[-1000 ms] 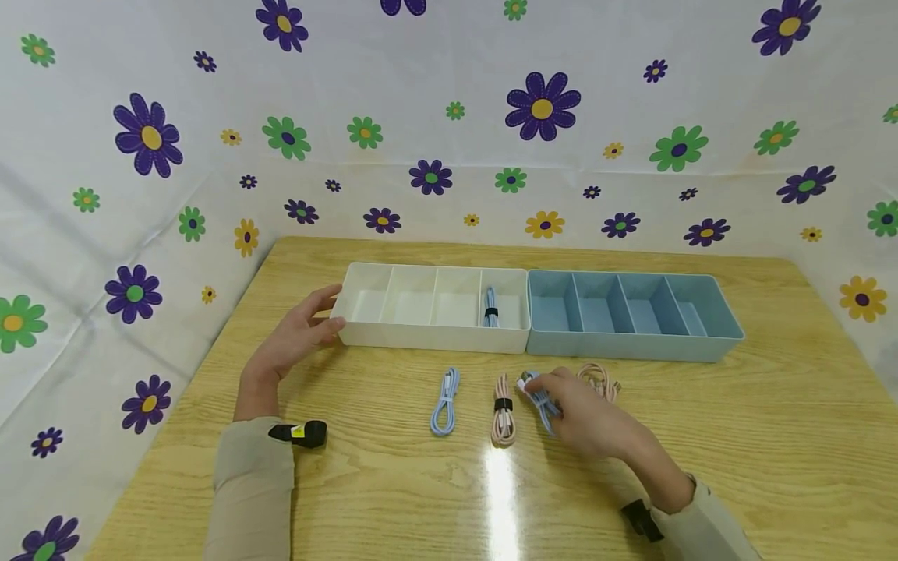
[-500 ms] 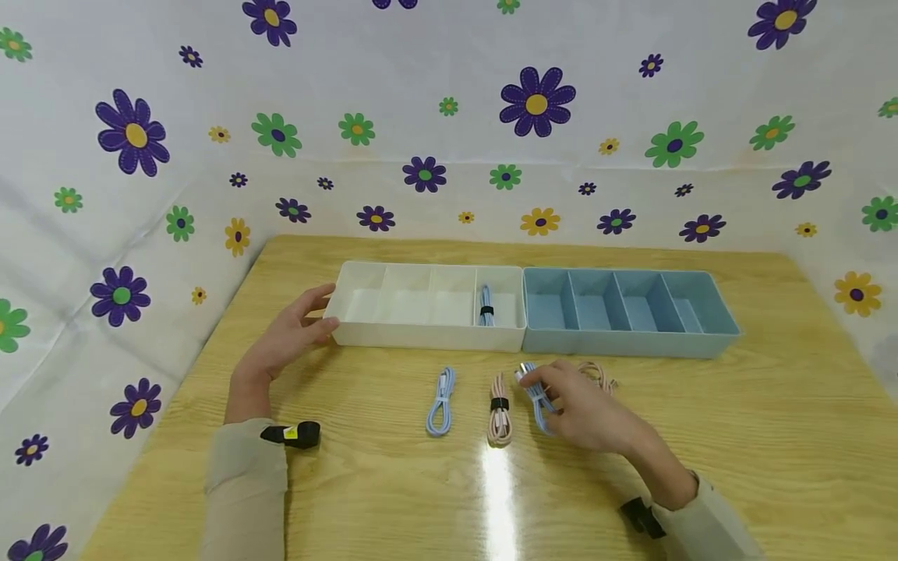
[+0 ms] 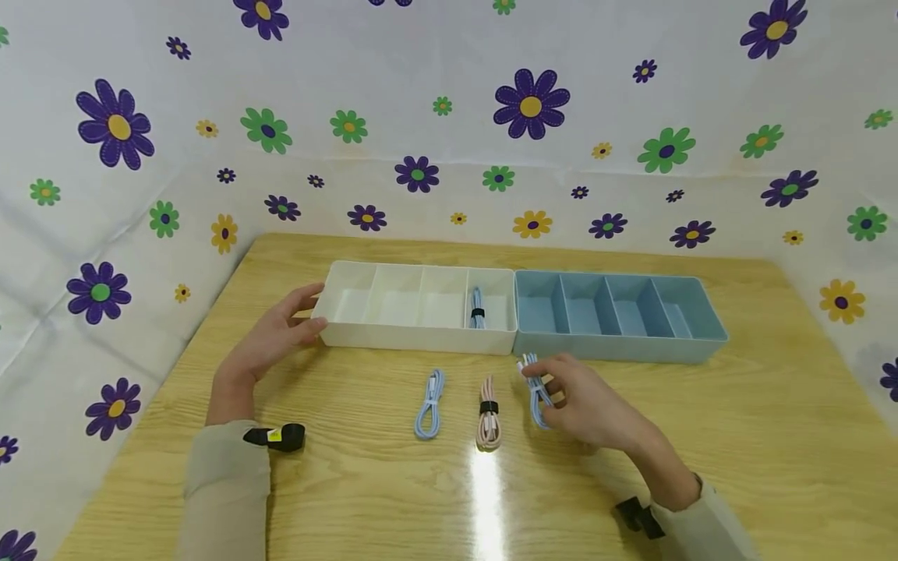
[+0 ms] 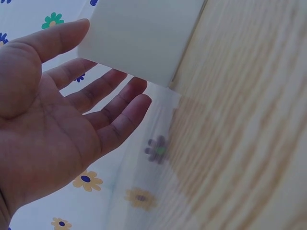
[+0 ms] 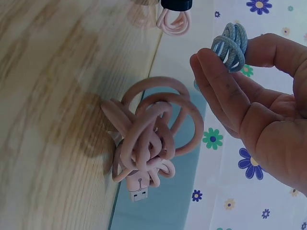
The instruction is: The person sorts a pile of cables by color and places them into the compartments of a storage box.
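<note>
The right hand [image 3: 592, 405] pinches a bundled blue cable [image 3: 536, 393] between thumb and fingers; in the right wrist view the blue cable's loops [image 5: 230, 48] stand between the fingertips of the right hand [image 5: 254, 96]. A pink cable [image 5: 153, 129] lies beside that hand, hidden behind it in the head view. At the left end of the white divided box [image 3: 414, 337], the left hand [image 3: 270, 335] has thumb and fingers spread. In the left wrist view the fingertips of the left hand [image 4: 62, 115] touch or nearly touch the box's end [image 4: 139, 38].
A blue divided box [image 3: 617, 347] adjoins the white box's right end. The white box's rightmost compartment holds a blue cable with a black strap [image 3: 478, 312]. On the table [image 3: 365, 499] lie a blue cable [image 3: 430, 403] and a pink cable with a black strap [image 3: 489, 413]. Flowered cloth [image 3: 393, 101] surrounds the back.
The right hand's grip has closed on the blue cable and raised it slightly. The pink cable beside that hand has gone behind it in the head view. The head view has shifted a little.
</note>
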Motion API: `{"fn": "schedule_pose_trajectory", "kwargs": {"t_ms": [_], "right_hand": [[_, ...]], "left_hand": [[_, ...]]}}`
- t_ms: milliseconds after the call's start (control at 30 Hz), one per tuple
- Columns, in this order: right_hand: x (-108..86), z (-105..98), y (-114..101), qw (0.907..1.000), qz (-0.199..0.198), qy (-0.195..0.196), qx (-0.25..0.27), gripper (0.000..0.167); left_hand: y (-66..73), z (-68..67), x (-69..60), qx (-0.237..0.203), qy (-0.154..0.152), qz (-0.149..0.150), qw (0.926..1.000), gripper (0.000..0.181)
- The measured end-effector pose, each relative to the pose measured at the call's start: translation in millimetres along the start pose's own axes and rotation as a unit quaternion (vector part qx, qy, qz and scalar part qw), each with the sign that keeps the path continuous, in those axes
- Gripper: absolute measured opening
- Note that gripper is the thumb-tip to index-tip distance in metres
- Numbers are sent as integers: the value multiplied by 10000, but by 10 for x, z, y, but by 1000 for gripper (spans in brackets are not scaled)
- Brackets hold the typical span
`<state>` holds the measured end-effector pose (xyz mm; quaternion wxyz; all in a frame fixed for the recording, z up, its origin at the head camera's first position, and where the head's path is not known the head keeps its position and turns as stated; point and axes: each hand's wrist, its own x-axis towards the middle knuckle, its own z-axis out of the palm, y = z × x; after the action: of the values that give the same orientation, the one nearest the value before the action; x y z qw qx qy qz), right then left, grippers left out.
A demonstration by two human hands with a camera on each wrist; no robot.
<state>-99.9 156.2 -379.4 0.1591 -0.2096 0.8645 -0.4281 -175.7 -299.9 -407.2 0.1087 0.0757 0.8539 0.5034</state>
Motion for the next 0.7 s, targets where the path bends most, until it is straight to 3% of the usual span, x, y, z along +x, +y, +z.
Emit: {"fn": "schedule_pose_trajectory", "kwargs": {"t_ms": [267, 500, 700], "right_hand": [[1, -26, -20, 9988, 226, 62, 441, 47], [8, -39, -27, 9972, 217, -215, 689, 46], [13, -82, -17, 9946, 323, -386, 910, 45]], "left_hand": [[-20, -33, -39, 25, 1, -44, 10000, 70], [-9, -69, -78, 108, 1, -12, 9999, 70], [40, -15, -25, 130, -58, -25, 9999, 71]]}}
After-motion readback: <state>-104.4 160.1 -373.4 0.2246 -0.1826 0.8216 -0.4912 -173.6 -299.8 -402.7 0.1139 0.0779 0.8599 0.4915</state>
